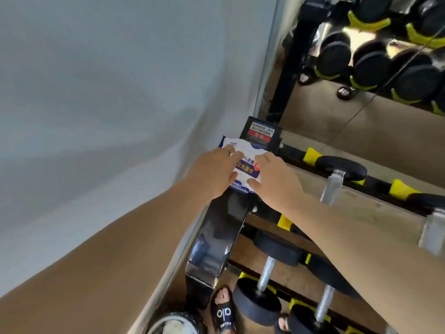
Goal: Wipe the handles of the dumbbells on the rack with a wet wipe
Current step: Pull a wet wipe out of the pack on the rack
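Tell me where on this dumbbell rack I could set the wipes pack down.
The black end plate of the rack, just below the wipes pack that both hands hold, shows bare surface. The gap on the top tier between the left post and the first dumbbell is narrow. The lower tiers are crowded with dumbbells and saddles.

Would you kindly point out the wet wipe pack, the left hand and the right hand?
wet wipe pack (245, 168): head view, printed front.
left hand (212, 174): head view, back of hand.
right hand (277, 182): head view, back of hand.
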Demonstrator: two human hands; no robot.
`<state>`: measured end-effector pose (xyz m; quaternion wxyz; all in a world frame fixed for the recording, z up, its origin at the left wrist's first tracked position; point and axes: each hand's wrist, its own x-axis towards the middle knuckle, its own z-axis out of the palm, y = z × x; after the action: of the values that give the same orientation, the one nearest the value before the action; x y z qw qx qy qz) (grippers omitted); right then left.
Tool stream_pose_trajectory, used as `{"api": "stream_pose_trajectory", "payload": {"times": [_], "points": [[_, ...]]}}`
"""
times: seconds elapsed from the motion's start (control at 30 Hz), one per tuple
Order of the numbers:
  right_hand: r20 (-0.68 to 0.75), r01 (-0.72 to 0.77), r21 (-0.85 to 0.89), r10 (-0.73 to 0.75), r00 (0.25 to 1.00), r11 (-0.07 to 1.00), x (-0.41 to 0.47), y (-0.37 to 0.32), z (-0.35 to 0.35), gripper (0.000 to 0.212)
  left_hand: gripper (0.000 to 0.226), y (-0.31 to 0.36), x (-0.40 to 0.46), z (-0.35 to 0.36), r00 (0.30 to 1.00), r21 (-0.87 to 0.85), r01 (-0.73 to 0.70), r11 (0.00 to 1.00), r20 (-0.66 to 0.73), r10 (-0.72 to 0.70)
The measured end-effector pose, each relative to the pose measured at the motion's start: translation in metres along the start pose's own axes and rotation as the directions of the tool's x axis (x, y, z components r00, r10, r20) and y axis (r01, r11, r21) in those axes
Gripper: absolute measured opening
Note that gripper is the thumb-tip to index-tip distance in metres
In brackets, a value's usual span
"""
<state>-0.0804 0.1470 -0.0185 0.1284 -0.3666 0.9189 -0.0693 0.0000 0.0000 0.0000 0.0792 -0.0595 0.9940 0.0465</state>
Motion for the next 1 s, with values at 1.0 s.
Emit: {"api": "stream_pose_trajectory", "payload": {"times": [1.0], "points": [[-0.178,-0.229,0.491,0.354,0.918,0.841,0.009,0.005,0.032,0.091,0.029,-0.005,0.064,0.025,0.974,-0.279,0.192,0.941,-0.063,-0.217]]}}
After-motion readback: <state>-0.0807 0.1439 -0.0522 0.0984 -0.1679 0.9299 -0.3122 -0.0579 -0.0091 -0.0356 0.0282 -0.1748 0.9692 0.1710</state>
